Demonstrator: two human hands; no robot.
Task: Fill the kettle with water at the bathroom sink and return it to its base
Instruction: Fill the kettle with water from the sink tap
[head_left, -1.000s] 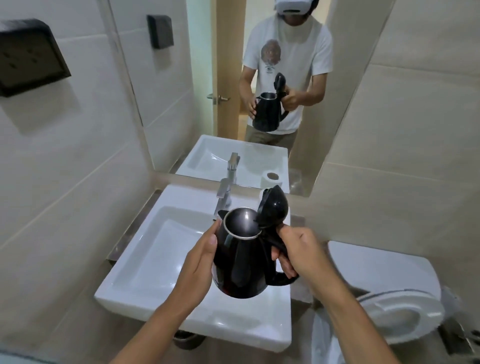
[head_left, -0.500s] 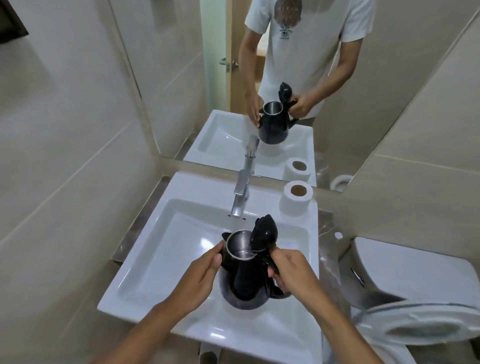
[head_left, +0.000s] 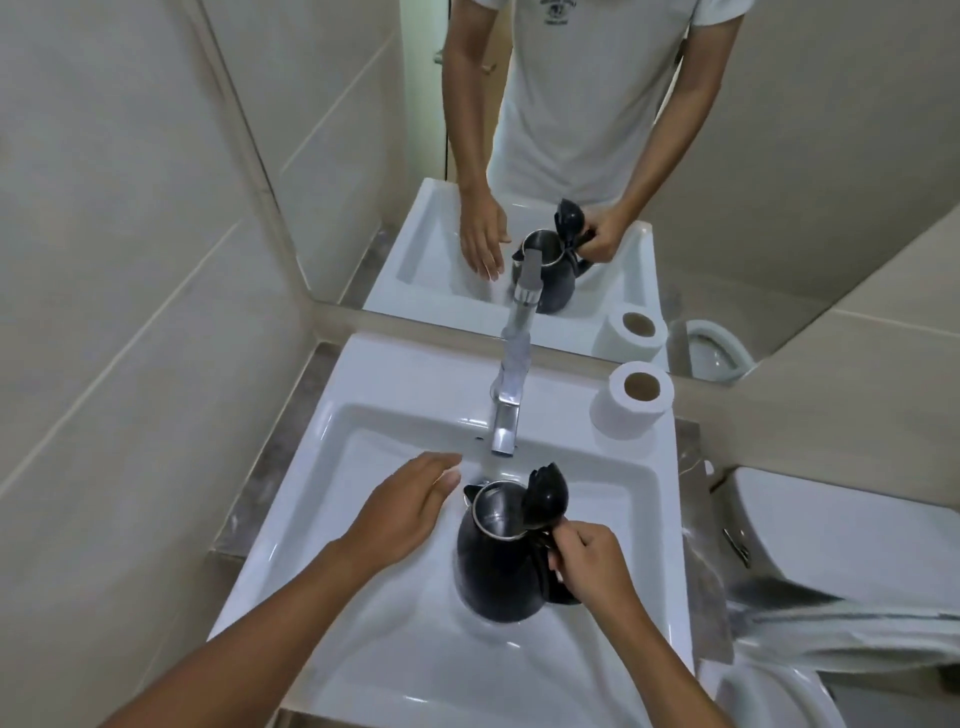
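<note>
A black kettle (head_left: 501, 566) with a steel inside and its lid (head_left: 543, 496) flipped up stands low in the basin of the white sink (head_left: 363, 457), just in front of the chrome faucet (head_left: 506, 415). My right hand (head_left: 589, 564) is closed around the kettle's handle. My left hand (head_left: 410, 506) hovers open to the left of the kettle, fingers stretched toward the faucet and off the kettle. No water is seen running. The kettle's base is out of view.
A toilet-paper roll (head_left: 631, 405) stands on the sink's back right corner. A mirror (head_left: 571, 171) behind the sink reflects the person and the kettle. A white toilet (head_left: 831, 561) sits at the right, and tiled walls close in on the left.
The kettle has come down from in front of my chest into the basin under the spout. My left hand has let go of the kettle's side and moved toward the faucet.
</note>
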